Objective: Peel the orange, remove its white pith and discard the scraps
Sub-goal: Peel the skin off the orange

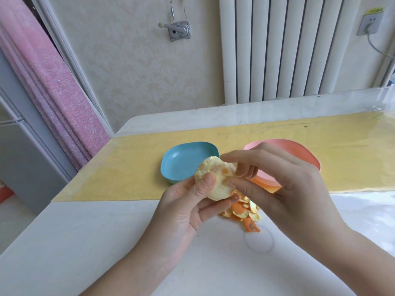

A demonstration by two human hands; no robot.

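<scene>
The orange (215,178) has lost its skin and is coated in pale pith, with one small patch of orange flesh showing. My left hand (190,208) grips it from below, thumb pressed on its front. My right hand (277,178) reaches in from the right; its thumb and fingertips curl against the fruit's right side. A heap of orange peel scraps (243,212) lies on the white table just below the fruit, partly hidden by my hands.
A blue dish (181,161) sits behind the fruit on the yellow mat (128,167). A pink dish (299,150) stands to its right, half covered by my right hand. The white table (85,242) ends at left; a radiator and wall lie beyond.
</scene>
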